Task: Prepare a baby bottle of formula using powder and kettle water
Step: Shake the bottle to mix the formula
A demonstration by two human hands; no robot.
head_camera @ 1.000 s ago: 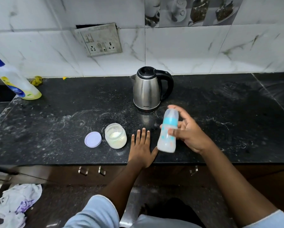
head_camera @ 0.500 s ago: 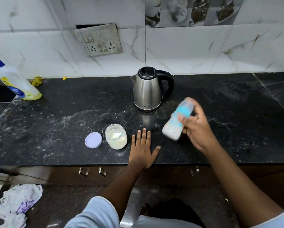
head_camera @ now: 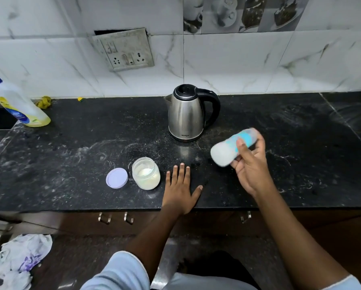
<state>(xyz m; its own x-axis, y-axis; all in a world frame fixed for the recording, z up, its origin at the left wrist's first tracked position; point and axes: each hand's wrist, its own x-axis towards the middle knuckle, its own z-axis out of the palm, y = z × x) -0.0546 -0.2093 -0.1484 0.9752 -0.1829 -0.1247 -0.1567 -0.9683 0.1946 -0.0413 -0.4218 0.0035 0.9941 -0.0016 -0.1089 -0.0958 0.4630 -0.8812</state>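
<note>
Seen from the head camera, the right hand gripped the baby bottle around its middle, tilted and blurred above the table, right of the kettle. The bottle looked light, rigid and smooth, so the mid-body seemed the surest hold. The left hand lay flat on the table with fingers spread, beside the open powder jar and its lid. The kettle stood nearest and seemed the likeliest thing to be knocked.

White marble-look wall tiles; grimy socket plate; black speckled counter; dark cabinets below, perhaps wood.

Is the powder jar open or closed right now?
Open: the powder jar shows powder through its bare mouth, and its purple lid lies beside it.
</note>
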